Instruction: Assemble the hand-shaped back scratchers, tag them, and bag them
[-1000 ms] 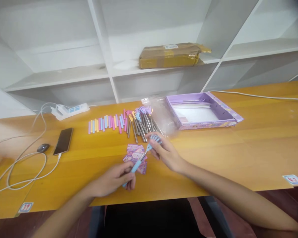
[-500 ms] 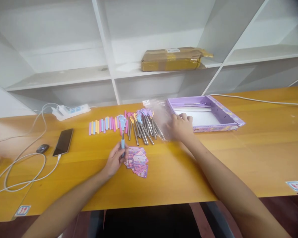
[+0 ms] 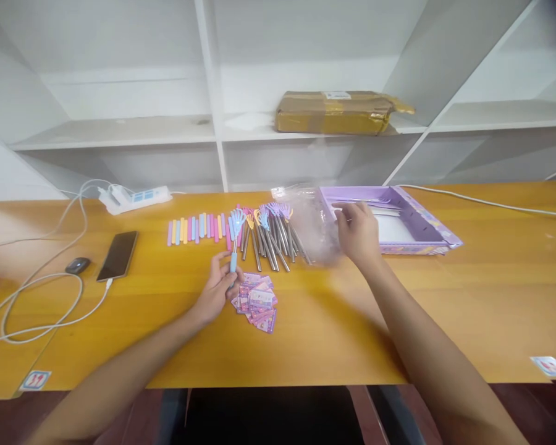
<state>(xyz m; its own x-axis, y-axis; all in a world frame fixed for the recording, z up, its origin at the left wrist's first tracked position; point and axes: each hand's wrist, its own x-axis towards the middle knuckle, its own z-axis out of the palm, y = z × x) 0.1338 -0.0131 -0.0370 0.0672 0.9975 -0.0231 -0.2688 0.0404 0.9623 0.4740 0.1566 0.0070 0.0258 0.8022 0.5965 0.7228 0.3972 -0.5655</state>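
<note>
One light-blue claw-headed stick [image 3: 233, 259] stands nearly upright in your left hand [image 3: 220, 289], its blue grip pinched between thumb and fingers above the orange-brown table [image 3: 324, 346], its claw pointing toward the shelves. Just beneath and beside that hand, pink and purple cards [image 3: 262, 300] lie in a loose, overlapping heap. Beyond them, metal-shafted sticks [image 3: 271, 244] with purple, blue, pink and yellow claws are bunched together, heads toward the shelves. To their left runs a row of short coloured tubes [image 3: 197, 228] in pink, purple, yellow and blue.

Your right hand [image 3: 360, 238], fingers bent, is at the near left side of an open purple box [image 3: 412, 248] with pale flat pieces inside; whether the fingers grasp anything, you cannot tell from this view. Clear plastic film [image 3: 306, 216] spreads between the box and the bunched sticks.

Farther left on the table, a dark phone [image 3: 117, 255] is plugged into a white cable [image 3: 41, 334], with a black mouse [image 3: 78, 266] near it and a white power strip [image 3: 136, 198] close to the shelves. Above the far edge, a taped brown carton [image 3: 333, 114] rests on the white shelf [image 3: 143, 130].
</note>
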